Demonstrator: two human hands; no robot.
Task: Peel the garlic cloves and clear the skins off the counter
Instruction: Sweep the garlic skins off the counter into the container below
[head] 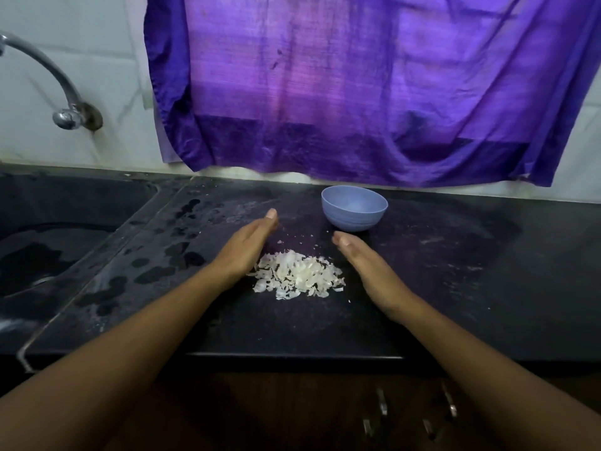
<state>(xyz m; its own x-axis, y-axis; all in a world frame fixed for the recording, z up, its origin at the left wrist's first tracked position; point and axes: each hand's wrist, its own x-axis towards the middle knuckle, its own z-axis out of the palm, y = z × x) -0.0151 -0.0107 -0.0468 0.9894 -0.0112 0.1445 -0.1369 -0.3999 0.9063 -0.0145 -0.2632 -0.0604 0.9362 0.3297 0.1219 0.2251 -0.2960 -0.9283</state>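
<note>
A heap of white garlic skins point(297, 275) lies on the black counter point(439, 288). My left hand point(245, 247) stands on its edge at the heap's left side, palm toward the skins, fingers straight and together. My right hand point(364, 262) stands the same way on the right, a little apart from the heap. Neither hand holds anything. A few loose flakes point(286, 239) lie between my fingertips, beyond the heap. A blue bowl point(354, 208) stands just behind my right fingertips; I cannot see what is in it.
A dark sink point(58, 242) sits at the left with a metal tap point(65, 92) above it. Water drops point(169, 258) wet the counter by the sink. A purple cloth point(357, 92) hangs on the wall behind. Cabinet handles point(383, 405) show below the counter edge.
</note>
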